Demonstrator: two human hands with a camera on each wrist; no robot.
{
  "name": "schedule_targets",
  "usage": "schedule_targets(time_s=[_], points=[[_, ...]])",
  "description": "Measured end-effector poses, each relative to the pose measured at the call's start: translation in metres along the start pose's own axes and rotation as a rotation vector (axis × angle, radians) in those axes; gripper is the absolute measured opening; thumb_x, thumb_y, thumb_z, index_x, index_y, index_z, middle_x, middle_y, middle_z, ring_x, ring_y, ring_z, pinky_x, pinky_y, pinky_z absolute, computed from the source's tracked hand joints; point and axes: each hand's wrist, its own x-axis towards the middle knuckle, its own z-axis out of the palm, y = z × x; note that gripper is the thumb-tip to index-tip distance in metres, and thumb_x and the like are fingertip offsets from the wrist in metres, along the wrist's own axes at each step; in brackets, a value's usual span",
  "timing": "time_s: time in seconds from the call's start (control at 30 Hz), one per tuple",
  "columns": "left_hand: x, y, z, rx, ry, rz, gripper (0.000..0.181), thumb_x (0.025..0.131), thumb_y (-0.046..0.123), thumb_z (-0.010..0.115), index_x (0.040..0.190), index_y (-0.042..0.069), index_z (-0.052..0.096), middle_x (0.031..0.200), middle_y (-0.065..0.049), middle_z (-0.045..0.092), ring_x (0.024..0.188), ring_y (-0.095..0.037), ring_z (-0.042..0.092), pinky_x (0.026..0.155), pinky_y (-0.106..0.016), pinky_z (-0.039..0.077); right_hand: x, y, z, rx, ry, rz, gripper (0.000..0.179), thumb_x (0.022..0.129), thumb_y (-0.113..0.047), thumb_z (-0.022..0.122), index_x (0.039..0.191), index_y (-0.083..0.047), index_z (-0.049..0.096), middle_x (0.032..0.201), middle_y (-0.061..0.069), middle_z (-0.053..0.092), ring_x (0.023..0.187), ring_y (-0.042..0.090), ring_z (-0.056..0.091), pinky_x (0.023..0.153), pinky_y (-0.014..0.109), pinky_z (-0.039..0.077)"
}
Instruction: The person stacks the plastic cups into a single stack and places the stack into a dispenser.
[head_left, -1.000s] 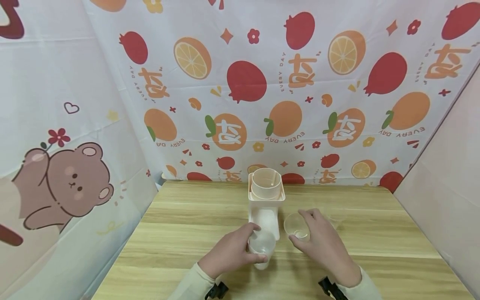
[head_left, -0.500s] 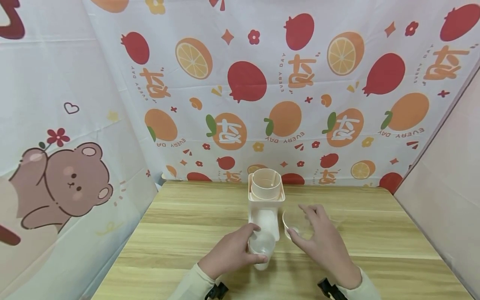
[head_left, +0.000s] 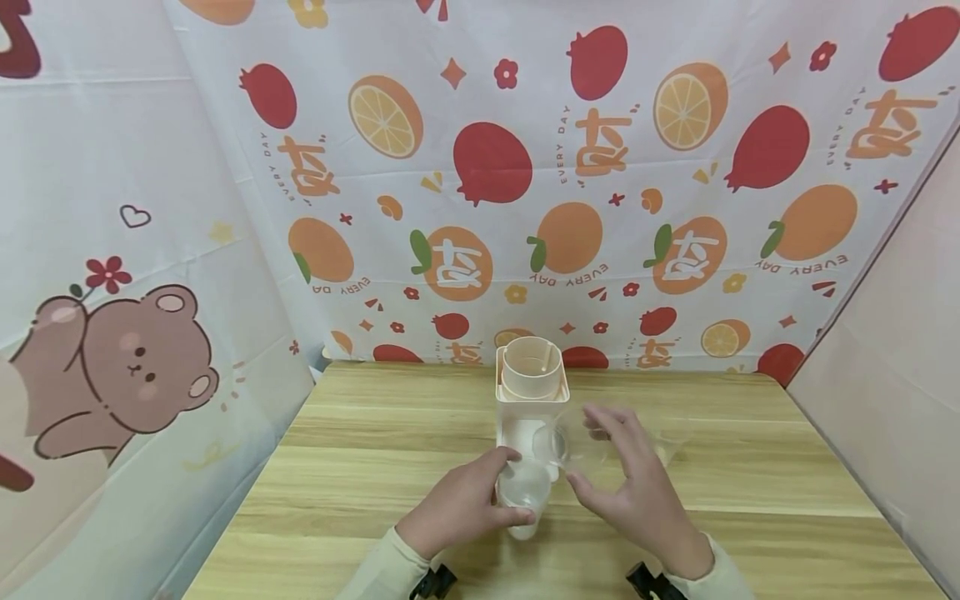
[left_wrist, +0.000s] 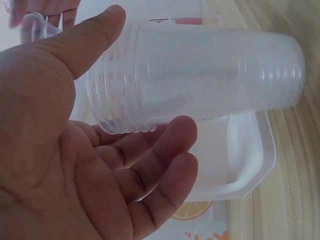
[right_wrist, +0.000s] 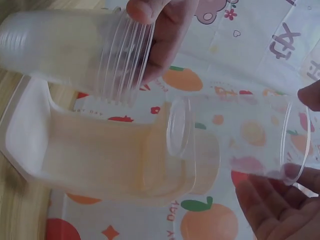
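Observation:
My left hand (head_left: 468, 500) holds a stack of nested clear plastic cups (left_wrist: 200, 70). In the left wrist view their layered rims lie between thumb and fingers. My right hand (head_left: 645, 492) grips a single clear plastic cup (right_wrist: 240, 135) near its rim. That cup lies tipped on its side in the air, its base towards the left, just right of the stack and apart from it. Directly behind the stack stands a cream-white plastic holder (head_left: 532, 408) with a round open tube (head_left: 531, 371) on top and a tray-like lower part.
A wooden table (head_left: 360, 442) bears the holder. Something clear and hard to make out (head_left: 667, 446) lies on the table behind my right hand. A fruit-print cloth (head_left: 495, 167) hangs behind the table, and a bear-print cloth (head_left: 150, 358) hangs at the left.
My right hand has turned the single cup from a near-upright pose onto its side, so its base now points left. My left hand and the stack have stayed in place.

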Motion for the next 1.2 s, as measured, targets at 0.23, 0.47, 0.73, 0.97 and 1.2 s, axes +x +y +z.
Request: schedule_targets(time_s=[0.23,0.47,0.73,0.97,1.2], points=[[0.003,-0.001,-0.001,0.032,0.022,-0.001,0.081,0.078,0.061,0.083,0.137,0.015,0.055,0.092,0.011,0.064,0.071,-0.002,0.056,0.068,-0.027,0.048,0.003,-0.002,0.005,0.088,-0.07,-0.057,0.081,0.08,-0.016,0.088,0.15,-0.013,0.047,0.133,-0.001,0.059,0.116,0.019,0.061,0.096,0.03,0.052],[0.002,-0.001,-0.001,0.036,0.037,0.003,0.077,0.075,0.063,0.084,0.131,0.015,0.059,0.093,0.013,0.063,0.071,-0.002,0.055,0.067,-0.026,0.048,0.002,0.0,0.011,0.093,-0.109,-0.077,0.077,0.081,-0.017,0.09,0.147,-0.01,0.051,0.137,0.006,0.062,0.117,0.023,0.062,0.101,0.024,0.048],[0.003,-0.001,-0.001,0.03,0.023,-0.008,0.075,0.076,0.061,0.084,0.13,0.016,0.059,0.087,0.014,0.062,0.067,0.0,0.055,0.065,-0.025,0.047,0.0,-0.003,0.016,0.041,-0.173,-0.043,0.075,0.085,-0.026,0.088,0.148,-0.013,0.049,0.139,0.004,0.061,0.118,0.016,0.061,0.097,0.033,0.053],[0.003,0.0,-0.002,0.004,0.019,-0.011,0.073,0.075,0.06,0.085,0.126,0.016,0.057,0.085,0.013,0.062,0.066,0.0,0.055,0.063,-0.025,0.047,-0.001,-0.004,0.02,0.002,-0.186,-0.046,0.072,0.085,-0.032,0.087,0.146,-0.015,0.052,0.137,-0.002,0.063,0.114,0.019,0.066,0.093,0.041,0.056],[0.003,0.0,-0.002,0.0,0.015,-0.014,0.069,0.075,0.06,0.085,0.121,0.018,0.056,0.088,0.012,0.063,0.067,-0.001,0.056,0.064,-0.025,0.047,-0.004,-0.003,0.024,-0.028,-0.189,-0.035,0.071,0.086,-0.037,0.085,0.145,-0.015,0.053,0.134,-0.003,0.064,0.113,0.018,0.066,0.091,0.043,0.057]])
